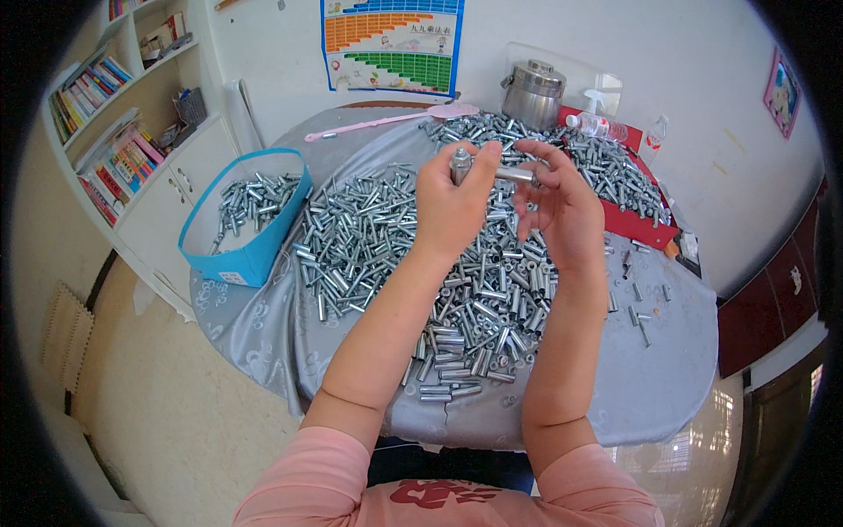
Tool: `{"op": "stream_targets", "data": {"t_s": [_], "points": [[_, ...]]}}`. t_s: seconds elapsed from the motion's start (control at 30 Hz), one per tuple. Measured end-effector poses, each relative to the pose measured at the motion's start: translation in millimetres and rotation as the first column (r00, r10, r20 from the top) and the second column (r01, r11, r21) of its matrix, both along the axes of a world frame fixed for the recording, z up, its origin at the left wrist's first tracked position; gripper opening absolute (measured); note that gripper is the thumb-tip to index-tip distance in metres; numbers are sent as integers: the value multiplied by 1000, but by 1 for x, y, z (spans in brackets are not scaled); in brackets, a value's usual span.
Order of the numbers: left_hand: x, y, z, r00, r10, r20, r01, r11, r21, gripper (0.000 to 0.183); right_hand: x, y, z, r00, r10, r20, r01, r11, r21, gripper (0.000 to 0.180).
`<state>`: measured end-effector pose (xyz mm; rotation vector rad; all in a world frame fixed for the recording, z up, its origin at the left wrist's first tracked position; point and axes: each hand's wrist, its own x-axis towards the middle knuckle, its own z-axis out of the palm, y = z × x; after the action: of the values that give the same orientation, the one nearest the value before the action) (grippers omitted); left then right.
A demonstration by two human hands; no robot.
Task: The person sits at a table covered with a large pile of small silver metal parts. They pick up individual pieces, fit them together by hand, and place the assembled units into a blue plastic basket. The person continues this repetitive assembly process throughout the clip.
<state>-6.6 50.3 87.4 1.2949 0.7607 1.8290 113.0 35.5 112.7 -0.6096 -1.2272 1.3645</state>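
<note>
My left hand (451, 204) is closed around a metal sleeve anchor (460, 165), whose nutted end points up beside the thumb. A second shiny metal sleeve (517, 174) lies level between my two hands, one end behind the left thumb. My right hand (563, 217) has its fingers spread and curved around the sleeve's other end; whether it grips the sleeve or only touches it is not clear. Under both hands spreads a large heap of bolts (369, 230), with loose sleeves (451, 342) and washers towards its near side.
A blue fabric bin (263, 257) holding anchors stands at the left of the cloth-covered table (652, 382). At the back are a pink fly swatter (382, 122), a steel pot (535, 92) and a plastic bottle (602, 126). A red box (635, 224) at right holds more anchors.
</note>
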Motion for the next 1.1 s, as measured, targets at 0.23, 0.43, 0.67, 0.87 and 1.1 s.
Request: {"op": "stream_targets", "data": {"t_s": [0.23,0.43,0.67,0.87,1.1], "points": [[-1,5,-4,999,39,-1,-39,997,67,25,6,1,0,995,97,-5,-97,995,1,30],[-1,4,-3,992,113,-55,-110,993,48,25,-14,0,1,959,-276,62,271,959,79,26],[-8,1,1,994,107,-7,-107,994,40,25,4,7,-3,994,-81,78,74,993,90,32],[-8,3,0,993,112,-26,-110,993,50,26,2,38,-27,430,-875,223,611,464,641,35],[-6,3,1,989,144,-16,-143,987,67,25,2,23,-17,838,-506,204,333,771,543,32]]}}
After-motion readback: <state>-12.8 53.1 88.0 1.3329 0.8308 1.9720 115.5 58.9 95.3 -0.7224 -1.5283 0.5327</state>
